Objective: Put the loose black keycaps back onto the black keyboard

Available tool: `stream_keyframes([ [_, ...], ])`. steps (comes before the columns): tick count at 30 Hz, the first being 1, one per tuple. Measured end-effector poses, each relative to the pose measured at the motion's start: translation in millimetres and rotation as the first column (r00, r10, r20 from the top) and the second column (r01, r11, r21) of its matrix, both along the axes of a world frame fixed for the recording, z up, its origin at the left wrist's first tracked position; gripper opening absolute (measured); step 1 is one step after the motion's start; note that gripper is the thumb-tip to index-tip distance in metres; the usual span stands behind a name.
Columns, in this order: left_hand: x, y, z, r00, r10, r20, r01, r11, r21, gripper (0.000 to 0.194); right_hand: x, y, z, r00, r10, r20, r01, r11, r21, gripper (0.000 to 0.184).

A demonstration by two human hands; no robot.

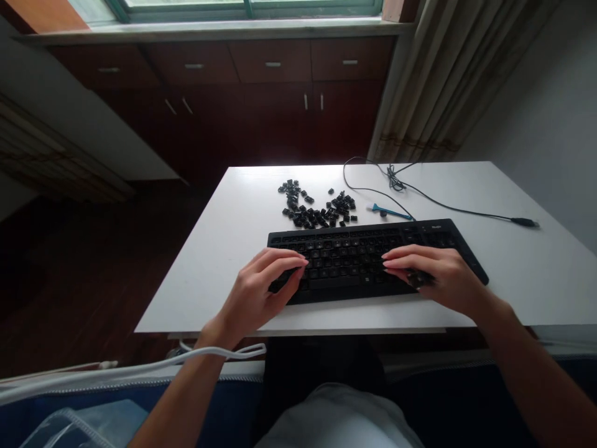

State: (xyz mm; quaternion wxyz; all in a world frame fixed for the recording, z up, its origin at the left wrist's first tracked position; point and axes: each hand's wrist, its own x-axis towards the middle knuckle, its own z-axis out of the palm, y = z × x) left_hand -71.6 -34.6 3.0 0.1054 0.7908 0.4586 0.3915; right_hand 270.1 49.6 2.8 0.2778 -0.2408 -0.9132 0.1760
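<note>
A black keyboard point(345, 264) lies on the white table, its lower edge towards me. Over its left end is my left hand point(261, 286), thumb and fingertips pinched together at the keys. Whatever may be between those fingertips is too small to make out. My right hand point(441, 274) is closed above the right part of the keyboard, with its fingertips near the keys. Something small and dark point(420, 279) shows under its curled fingers; its kind is unclear. Just behind the keyboard lies a loose pile of black keycaps point(310, 214).
A small blue-handled brush point(392, 211) rests behind the keyboard beside a dark piece point(383, 214). The black cable point(448, 202) runs across the back right of the white table point(200, 267) to its plug point(523, 221). A white cable point(233, 353) hangs near my left forearm.
</note>
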Motion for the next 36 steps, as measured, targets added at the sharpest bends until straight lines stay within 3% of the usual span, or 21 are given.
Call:
stream_keyframes([
  [5,5.0,-32.1,-19.8,0.975,0.222,0.025,-0.224,0.971,0.082,0.029,13.7,-17.7,-22.1,0.999,-0.001,0.034,0.001,1.0,0.01,0.033],
  [9,22.0,-32.4,-21.8,0.966,0.255,0.038,-0.257,0.962,0.096,0.026,7.3,-19.2,-28.2,1.0,-0.029,0.002,0.029,0.999,0.033,0.027],
  [14,46.5,-20.5,-21.6,0.985,0.153,-0.076,-0.146,0.984,0.1,0.025,8.0,-20.8,-28.0,0.999,-0.021,0.043,0.018,0.997,0.07,0.032],
  [17,59.6,-8.5,-20.1,0.981,0.02,-0.191,-0.012,0.999,0.043,0.022,9.0,-21.7,-28.4,0.999,-0.023,0.048,0.02,0.997,0.076,0.034],
  [21,70.6,10.2,-12.2,0.925,-0.174,-0.338,0.17,0.985,-0.042,0.021,9.5,-21.8,-30.4,0.999,-0.028,0.031,0.025,0.996,0.082,0.033],
  [25,77.5,28.8,-3.2,0.868,-0.255,-0.425,0.249,0.966,-0.071,0.025,9.6,-22.1,-29.4,0.998,-0.012,0.054,0.007,0.995,0.099,0.036],
  [32,83.7,66.8,-1.8,0.814,-0.408,-0.413,0.381,0.912,-0.151,0.029,6.4,-25.8,-28.9,0.997,-0.047,0.06,0.037,0.988,0.148,0.036],
  [36,86.6,73.2,-6.9,0.817,-0.439,-0.374,0.424,0.897,-0.126,0.029,5.9,-28.0,-27.6,0.994,-0.046,0.104,0.029,0.987,0.157,0.036],
])
